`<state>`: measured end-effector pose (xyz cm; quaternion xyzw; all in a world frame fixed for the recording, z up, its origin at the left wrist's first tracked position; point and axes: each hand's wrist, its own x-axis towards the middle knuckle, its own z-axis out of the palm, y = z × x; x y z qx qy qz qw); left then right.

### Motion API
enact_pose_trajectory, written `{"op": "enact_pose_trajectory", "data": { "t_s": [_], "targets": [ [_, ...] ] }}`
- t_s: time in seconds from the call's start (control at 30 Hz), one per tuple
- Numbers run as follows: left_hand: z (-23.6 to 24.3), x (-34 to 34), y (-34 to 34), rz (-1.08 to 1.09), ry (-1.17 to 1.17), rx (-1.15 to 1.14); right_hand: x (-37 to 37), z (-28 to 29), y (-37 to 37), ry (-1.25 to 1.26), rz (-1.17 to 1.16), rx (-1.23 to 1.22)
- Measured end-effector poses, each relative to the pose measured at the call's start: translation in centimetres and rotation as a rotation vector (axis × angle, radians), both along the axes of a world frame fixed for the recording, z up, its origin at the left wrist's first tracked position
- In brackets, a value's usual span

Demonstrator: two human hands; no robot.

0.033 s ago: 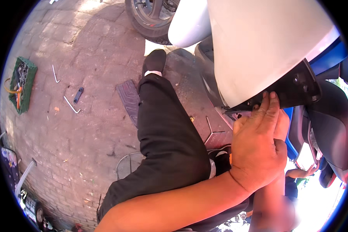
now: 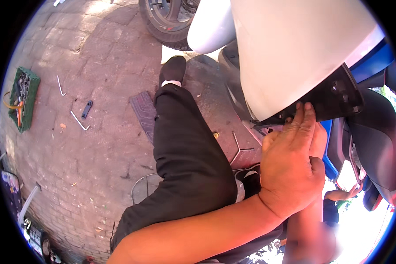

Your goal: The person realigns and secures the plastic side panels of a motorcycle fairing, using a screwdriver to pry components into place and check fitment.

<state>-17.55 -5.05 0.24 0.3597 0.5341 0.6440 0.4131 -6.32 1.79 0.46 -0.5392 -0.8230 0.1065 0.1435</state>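
Note:
My left hand (image 2: 290, 165) reaches across from the lower edge, with two fingers stretched out and their tips against the lower edge of a black plastic panel (image 2: 334, 94). This glossy panel sits under a large white scooter body panel (image 2: 286, 53). Behind and below the left hand is my right hand (image 2: 319, 140), mostly covered by it. Its fingers are hidden, so whether it grips anything cannot be seen. My right forearm (image 2: 308, 226) rises from below, crossing under the left wrist.
A green tool crate (image 2: 28, 99) stands at the far left. Hex keys (image 2: 80, 121) and a small dark tool (image 2: 87, 109) lie on the paving. A three-armed wrench (image 2: 238, 148) and a rubber mat (image 2: 143, 114) flank my leg. A wheel (image 2: 169, 26) stands ahead; another person's hand (image 2: 343, 194) shows right.

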Motion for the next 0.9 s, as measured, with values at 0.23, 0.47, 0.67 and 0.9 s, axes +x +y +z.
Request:
{"op": "enact_pose_trajectory", "data": {
  "t_s": [0.23,0.47,0.67,0.9],
  "targets": [
    [0.2,0.1,1.1,0.038,-0.031,0.042,0.8,-1.4,0.8,0.02,0.05,0.02],
    [0.7,0.1,0.8,0.04,-0.007,0.02,0.6,-3.8,2.6,-0.065,0.263,0.578],
    [1.3,-0.6,0.5,-0.012,-0.021,-0.057,0.9,-3.2,2.3,-0.067,0.182,0.391],
    [2.1,-0.3,0.3,0.016,-0.07,-0.043,1.8,-1.8,1.7,-0.086,0.078,0.21]
  ]
}}
